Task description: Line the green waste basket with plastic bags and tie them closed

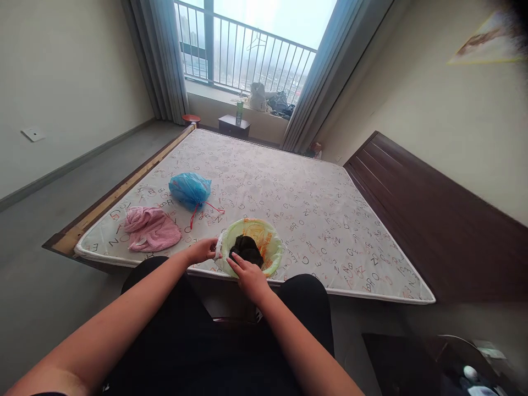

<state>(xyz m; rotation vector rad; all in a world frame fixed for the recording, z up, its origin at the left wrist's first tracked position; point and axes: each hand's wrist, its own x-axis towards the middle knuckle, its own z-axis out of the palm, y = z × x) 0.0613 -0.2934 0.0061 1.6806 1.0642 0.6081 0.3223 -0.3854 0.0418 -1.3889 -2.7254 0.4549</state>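
Note:
At the mattress's near edge stands a round bin (277, 250), its rim covered by a pale yellow-green plastic bag with orange print. A dark, crumpled cloth-like item (246, 248) lies inside it. My left hand (203, 251) is at the bin's left side, fingers closed on a gathered whitish part of the bag (220, 246). At the near rim is my right hand (251, 279), its fingers stretched out toward the left over the bag's edge. Farther left on the mattress (313, 220) are a tied blue plastic bag (190, 188) with red strings and a crumpled pink towel (152, 228).
The mattress lies on a bed with a dark wooden headboard (412, 220) at right and a wooden frame edge (119, 192) at left. Beyond it, a small dark table (234, 127) bears a green bottle (240, 112). Bags (258, 97) rest on the windowsill.

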